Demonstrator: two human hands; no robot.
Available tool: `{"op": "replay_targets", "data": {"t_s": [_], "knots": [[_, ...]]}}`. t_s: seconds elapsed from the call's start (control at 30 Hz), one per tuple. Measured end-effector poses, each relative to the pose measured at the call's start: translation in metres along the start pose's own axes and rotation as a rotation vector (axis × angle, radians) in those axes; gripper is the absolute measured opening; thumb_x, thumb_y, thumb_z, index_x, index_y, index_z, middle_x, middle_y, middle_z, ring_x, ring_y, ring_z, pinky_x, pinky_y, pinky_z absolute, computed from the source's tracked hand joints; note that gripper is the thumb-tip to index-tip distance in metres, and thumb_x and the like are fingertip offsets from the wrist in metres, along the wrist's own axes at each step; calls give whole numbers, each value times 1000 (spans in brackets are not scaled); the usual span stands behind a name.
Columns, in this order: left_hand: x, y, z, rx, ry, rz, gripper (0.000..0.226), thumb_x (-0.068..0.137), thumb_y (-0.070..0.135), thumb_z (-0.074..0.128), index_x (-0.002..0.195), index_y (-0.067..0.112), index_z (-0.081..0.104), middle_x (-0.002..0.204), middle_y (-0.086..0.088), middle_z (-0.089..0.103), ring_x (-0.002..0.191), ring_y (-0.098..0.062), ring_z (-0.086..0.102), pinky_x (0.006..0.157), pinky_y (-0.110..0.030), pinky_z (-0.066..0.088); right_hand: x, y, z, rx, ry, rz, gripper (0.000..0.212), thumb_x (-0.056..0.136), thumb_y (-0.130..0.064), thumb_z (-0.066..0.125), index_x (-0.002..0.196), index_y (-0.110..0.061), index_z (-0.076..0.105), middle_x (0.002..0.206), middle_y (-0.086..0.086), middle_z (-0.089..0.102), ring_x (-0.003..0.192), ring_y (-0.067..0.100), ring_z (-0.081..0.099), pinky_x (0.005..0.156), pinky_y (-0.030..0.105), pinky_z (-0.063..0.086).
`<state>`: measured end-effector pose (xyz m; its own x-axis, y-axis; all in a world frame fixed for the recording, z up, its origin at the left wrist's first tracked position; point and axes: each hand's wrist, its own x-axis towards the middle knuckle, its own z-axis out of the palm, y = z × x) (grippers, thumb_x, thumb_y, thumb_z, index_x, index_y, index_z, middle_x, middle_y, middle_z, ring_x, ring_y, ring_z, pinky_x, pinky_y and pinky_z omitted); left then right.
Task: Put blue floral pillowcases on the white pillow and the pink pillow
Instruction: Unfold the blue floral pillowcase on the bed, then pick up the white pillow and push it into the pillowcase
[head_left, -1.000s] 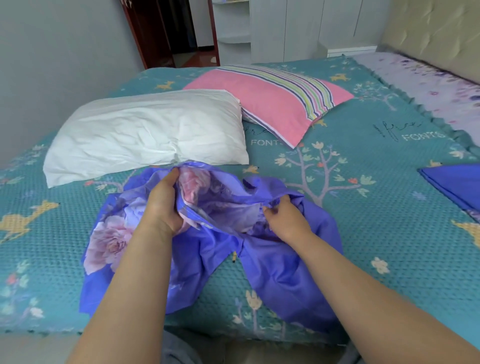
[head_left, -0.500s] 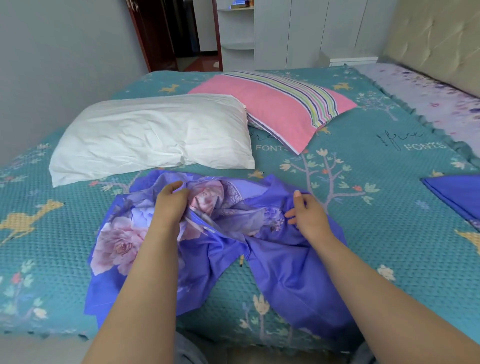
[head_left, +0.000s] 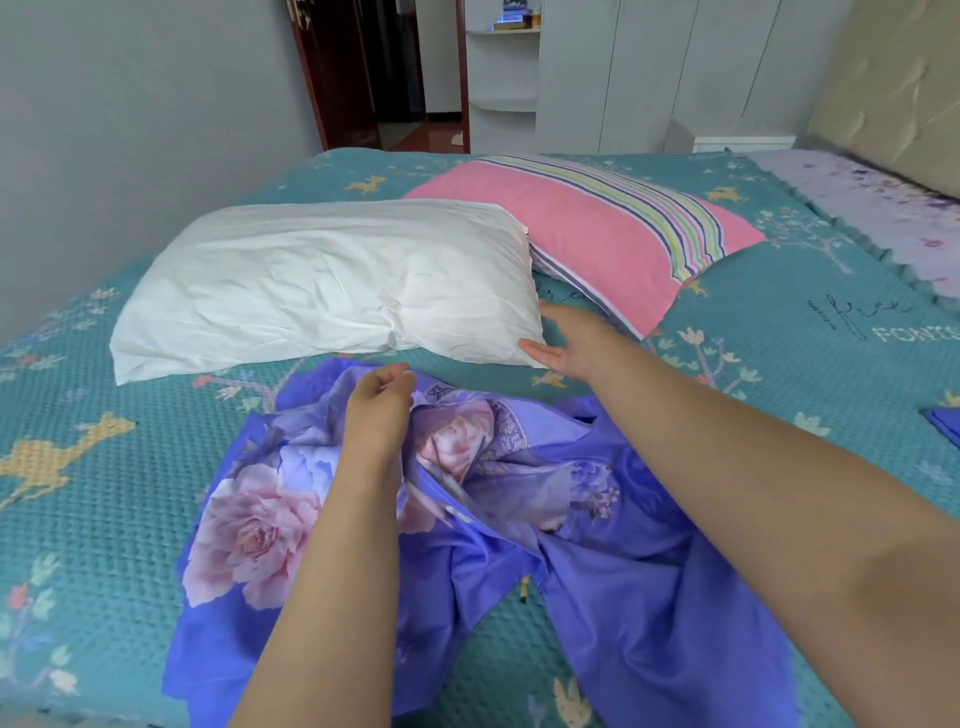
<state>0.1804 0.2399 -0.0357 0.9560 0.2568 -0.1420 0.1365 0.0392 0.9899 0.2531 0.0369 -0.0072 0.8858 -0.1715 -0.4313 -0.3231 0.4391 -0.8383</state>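
Note:
A blue floral pillowcase (head_left: 519, 499) lies crumpled on the bed in front of me, with a big pink rose print on its left part. My left hand (head_left: 379, 405) grips a fold of it near its far edge. The white pillow (head_left: 322, 280) lies just beyond the pillowcase. My right hand (head_left: 566, 338) is open at the pillow's near right corner, fingers spread, touching or nearly touching it. The pink pillow (head_left: 587, 228) with a striped band lies behind and to the right of the white one.
The teal patterned bedspread (head_left: 779, 353) covers the bed. A corner of another blue cloth (head_left: 945, 423) shows at the right edge. A padded headboard (head_left: 883, 104) is at the far right, a grey wall at the left, and a doorway (head_left: 384, 78) beyond the bed.
My right hand let go of the pillowcase and moved forward to the white pillow's near right corner. My left hand kept its hold on the fabric.

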Motion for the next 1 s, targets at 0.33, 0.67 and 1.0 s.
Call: {"op": "replay_targets", "data": {"t_s": [0.33, 0.67, 1.0], "knots": [[31, -3, 4, -324, -86, -106, 19, 95, 24, 47, 109, 24, 60, 106, 6, 65, 100, -11, 58, 78, -25, 44, 67, 18, 40, -101, 49, 56, 56, 87, -28, 66, 136, -15, 42, 139, 4, 42, 101, 26, 59, 84, 31, 51], [35, 6, 6, -349, -16, -30, 16, 97, 36, 45, 98, 24, 56, 123, -2, 60, 104, -15, 59, 79, -25, 46, 18, -40, 39, -245, 265, -528, 12, 86, -18, 64, 90, -7, 64, 86, 4, 61, 80, 21, 59, 59, 26, 48], [0, 64, 30, -673, -26, -286, 107, 58, 77, 66, 143, 23, 30, 143, -9, 34, 126, -35, 42, 97, -49, 46, -88, -49, -68, 393, 80, -501, 47, 90, -35, 57, 127, -8, 51, 117, 9, 64, 103, 25, 64, 86, 44, 53]]}}
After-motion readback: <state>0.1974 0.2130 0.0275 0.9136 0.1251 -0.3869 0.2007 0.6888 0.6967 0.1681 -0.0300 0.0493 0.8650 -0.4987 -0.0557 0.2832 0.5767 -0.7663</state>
